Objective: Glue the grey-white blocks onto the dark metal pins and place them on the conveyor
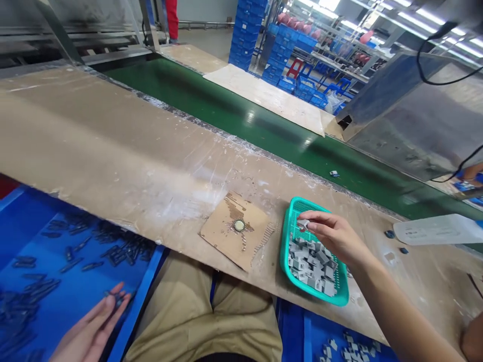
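Observation:
My left hand (96,322) is over the blue bin (81,284) at the lower left, its fingers closed on a small dark plastic part (119,300). Several more dark parts (35,291) of a long, narrow shape lie in that bin. Above the green basket (345,296), my right hand (334,232) pinches a small grey block (303,224) between thumb and fingertips. Many grey blocks (313,264) fill the basket's near part. Left of the basket lies a piece of cardboard (219,236) with wet-looking brown stains and a small round cap-like piece (239,225) on it.
A green conveyor belt (211,100) runs behind the worktable (113,146), with a small part (334,173) on it. A translucent plastic bottle (433,230) lies at the right. Below the table edge, another blue bin (315,332) holds grey blocks. A metal housing (418,115) spans the belt.

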`<state>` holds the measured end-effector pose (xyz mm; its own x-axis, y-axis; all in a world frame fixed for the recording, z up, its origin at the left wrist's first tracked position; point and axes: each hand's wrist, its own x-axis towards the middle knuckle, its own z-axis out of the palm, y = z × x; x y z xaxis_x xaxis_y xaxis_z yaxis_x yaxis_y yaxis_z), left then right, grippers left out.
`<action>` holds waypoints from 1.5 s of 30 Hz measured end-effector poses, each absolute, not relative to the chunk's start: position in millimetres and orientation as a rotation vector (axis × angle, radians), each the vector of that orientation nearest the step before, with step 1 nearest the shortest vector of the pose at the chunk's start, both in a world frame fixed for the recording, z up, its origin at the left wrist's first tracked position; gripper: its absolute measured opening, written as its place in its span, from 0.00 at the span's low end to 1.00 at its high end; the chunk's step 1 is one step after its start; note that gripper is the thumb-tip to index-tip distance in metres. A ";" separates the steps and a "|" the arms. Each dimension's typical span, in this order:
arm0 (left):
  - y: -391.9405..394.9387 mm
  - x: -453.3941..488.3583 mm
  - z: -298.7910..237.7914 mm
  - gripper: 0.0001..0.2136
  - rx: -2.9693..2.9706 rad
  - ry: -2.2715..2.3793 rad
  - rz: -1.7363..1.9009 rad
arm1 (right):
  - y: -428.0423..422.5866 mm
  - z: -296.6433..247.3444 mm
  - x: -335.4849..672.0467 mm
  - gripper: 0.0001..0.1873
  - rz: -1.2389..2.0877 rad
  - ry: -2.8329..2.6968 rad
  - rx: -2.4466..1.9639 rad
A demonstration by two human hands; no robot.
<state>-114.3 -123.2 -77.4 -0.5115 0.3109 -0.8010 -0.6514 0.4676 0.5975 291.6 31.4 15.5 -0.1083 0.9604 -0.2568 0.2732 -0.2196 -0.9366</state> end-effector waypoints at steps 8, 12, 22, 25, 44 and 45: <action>-107.8 -75.9 -52.1 0.12 -0.235 1.300 1.264 | 37.5 18.2 231.7 0.11 1.139 -1.986 -1.381; -103.4 -58.1 -54.6 0.06 -0.213 1.045 1.204 | 39.3 9.0 203.7 0.10 0.686 -2.373 -1.294; -97.8 -34.2 -64.4 0.11 -0.146 0.822 1.092 | 41.3 -10.8 183.3 0.07 0.546 -2.740 -1.181; -97.3 -33.0 -61.6 0.08 -0.130 0.764 1.079 | 42.0 -11.0 180.9 0.05 0.552 -2.749 -1.194; -89.4 9.3 -41.4 0.14 1.175 1.254 1.890 | -29.0 52.1 155.4 0.19 1.394 -1.649 -1.260; -89.9 8.1 -41.6 0.16 1.347 1.266 1.953 | -30.6 53.0 154.6 0.19 1.399 -1.639 -1.266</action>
<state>8.1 -89.9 -41.6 -0.4229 0.7652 0.4854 0.1304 -0.4787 0.8682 154.6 -30.6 53.0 -0.3384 0.9337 -0.1172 0.2624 -0.0260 -0.9646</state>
